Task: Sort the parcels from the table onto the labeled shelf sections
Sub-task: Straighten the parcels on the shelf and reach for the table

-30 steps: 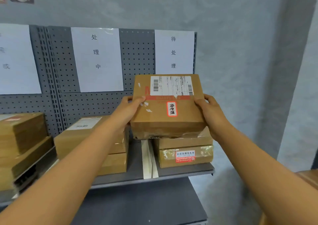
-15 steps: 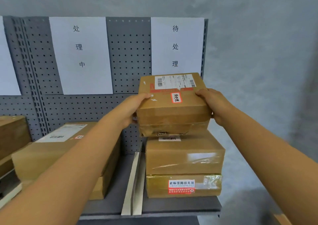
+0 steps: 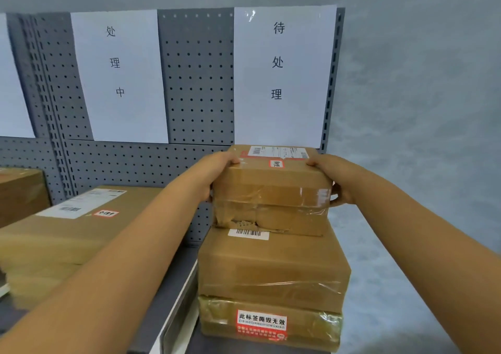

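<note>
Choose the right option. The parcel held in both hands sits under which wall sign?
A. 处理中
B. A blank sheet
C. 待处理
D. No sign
C: the parcel, gripped by the left hand and right hand, tops the stack directly below the 待处理 sign.

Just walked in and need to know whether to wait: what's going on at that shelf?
A person is sorting parcels. Both hands, left hand and right hand, grip the sides of a brown parcel with a red sticker, placing it on top of a stack of two parcels in the rightmost shelf section, under the sign reading 待处理. It appears to rest on the stack, not yet released. A larger parcel lies in the section left of it, under the 处理中 sign.
</note>
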Demonstrator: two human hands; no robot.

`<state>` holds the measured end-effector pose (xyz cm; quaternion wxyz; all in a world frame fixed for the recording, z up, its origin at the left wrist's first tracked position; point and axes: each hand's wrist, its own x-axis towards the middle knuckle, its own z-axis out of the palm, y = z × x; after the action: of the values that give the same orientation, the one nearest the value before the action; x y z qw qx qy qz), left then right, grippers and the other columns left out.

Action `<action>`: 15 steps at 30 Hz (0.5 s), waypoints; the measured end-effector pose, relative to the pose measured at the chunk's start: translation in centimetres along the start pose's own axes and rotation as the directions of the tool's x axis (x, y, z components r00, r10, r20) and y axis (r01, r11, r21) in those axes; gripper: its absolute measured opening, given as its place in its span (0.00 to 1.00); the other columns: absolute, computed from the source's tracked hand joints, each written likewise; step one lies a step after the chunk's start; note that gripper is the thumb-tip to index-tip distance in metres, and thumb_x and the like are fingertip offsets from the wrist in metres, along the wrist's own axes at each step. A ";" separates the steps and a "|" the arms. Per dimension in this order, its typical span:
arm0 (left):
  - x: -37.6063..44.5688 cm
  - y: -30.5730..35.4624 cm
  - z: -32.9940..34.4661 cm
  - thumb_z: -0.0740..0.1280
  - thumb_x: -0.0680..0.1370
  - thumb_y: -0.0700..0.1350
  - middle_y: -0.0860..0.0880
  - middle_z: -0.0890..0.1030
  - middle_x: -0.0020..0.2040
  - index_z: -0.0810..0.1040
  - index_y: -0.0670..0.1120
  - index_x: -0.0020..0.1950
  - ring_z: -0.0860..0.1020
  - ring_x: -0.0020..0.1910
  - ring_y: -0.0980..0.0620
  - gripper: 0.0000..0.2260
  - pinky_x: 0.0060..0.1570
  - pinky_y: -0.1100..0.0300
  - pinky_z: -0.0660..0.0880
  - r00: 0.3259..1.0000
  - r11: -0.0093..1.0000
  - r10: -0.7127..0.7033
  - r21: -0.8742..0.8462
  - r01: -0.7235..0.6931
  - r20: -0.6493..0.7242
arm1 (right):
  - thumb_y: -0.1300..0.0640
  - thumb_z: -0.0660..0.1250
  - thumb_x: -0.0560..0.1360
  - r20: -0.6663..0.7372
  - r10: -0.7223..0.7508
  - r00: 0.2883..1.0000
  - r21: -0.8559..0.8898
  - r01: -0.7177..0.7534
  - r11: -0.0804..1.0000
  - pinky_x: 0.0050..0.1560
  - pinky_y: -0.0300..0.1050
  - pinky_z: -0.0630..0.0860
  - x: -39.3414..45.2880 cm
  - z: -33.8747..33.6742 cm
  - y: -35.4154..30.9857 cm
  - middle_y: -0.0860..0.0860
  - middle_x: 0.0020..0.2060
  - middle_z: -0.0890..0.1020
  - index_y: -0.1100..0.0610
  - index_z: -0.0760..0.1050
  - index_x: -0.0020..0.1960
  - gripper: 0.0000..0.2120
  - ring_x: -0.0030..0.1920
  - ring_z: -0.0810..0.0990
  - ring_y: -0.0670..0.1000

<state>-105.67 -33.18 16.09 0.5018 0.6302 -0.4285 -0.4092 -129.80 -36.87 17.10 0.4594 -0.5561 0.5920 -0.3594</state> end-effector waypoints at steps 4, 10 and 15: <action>-0.2 -0.1 -0.3 0.69 0.74 0.52 0.46 0.77 0.51 0.74 0.52 0.49 0.76 0.49 0.44 0.08 0.38 0.50 0.73 1.000 1.000 -0.027 0.004 0.027 0.002 | 0.47 0.62 0.78 -0.060 -0.064 0.996 -0.083 0.059 0.995 0.43 0.51 0.76 0.4 0.6 -0.2 0.57 0.57 0.77 0.54 0.68 0.67 0.20 0.51 0.78 0.58; -1.6 -0.5 -2.0 0.63 0.80 0.56 0.49 0.80 0.52 0.77 0.51 0.58 0.79 0.49 0.49 0.11 0.51 0.48 0.79 0.989 0.991 0.129 -0.033 -0.132 -0.067 | 0.52 0.64 0.77 -0.166 -0.716 0.678 -0.649 0.472 0.597 0.64 0.57 0.69 -1.7 2.6 -2.1 0.56 0.67 0.72 0.52 0.67 0.72 0.23 0.65 0.71 0.61; -5.1 -2.2 -7.9 0.63 0.81 0.52 0.51 0.79 0.57 0.76 0.51 0.62 0.76 0.54 0.53 0.11 0.47 0.61 0.72 0.849 0.762 0.502 0.550 -0.343 -0.166 | 0.57 0.62 0.79 0.227 -0.838 0.496 -0.500 0.798 0.337 0.66 0.54 0.70 -5.3 9.7 -3.6 0.53 0.66 0.75 0.54 0.70 0.70 0.19 0.65 0.72 0.55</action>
<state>-99.48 -25.81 15.64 0.4606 0.6785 -0.5695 -0.0567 -119.65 -31.21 18.09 0.0163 -0.8686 0.3235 -0.3751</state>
